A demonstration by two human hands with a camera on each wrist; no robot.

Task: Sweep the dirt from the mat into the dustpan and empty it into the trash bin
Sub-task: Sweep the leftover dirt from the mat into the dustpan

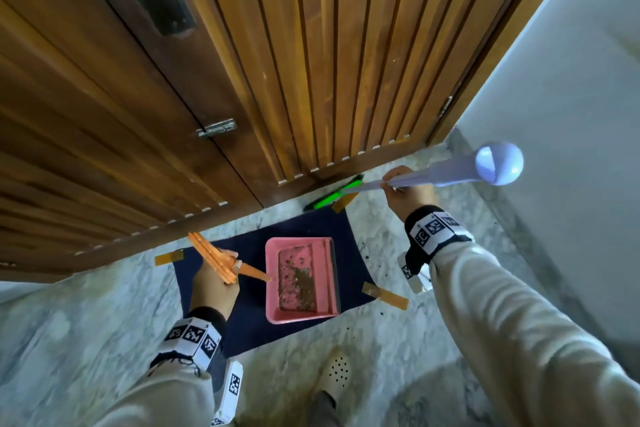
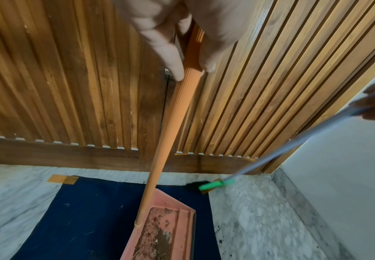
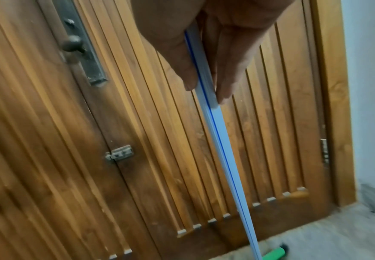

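A dark blue mat point(image 1: 304, 225) point(image 2: 88, 219) lies taped to the marble floor before a wooden door. On it sits a pink dustpan point(image 1: 301, 279) point(image 2: 166, 228) with brown dirt point(image 1: 304, 284) inside. My left hand point(image 1: 214, 279) point(image 2: 182, 58) grips its long ribbed orange handle point(image 1: 211, 255) point(image 2: 175, 132). My right hand point(image 1: 405, 191) point(image 3: 204, 73) grips the pale broom pole point(image 1: 446, 170) point(image 3: 224, 149). The green broom head point(image 1: 334, 198) point(image 2: 215, 184) point(image 3: 273, 255) rests by the mat's far right corner, near the door.
The slatted wooden door point(image 1: 242, 62) stands just beyond the mat, and a grey wall point(image 1: 571, 97) closes the right side. Dark specks point(image 1: 374, 260) dot the marble right of the mat. My sandalled foot point(image 1: 336, 371) stands at the mat's near edge. No trash bin shows.
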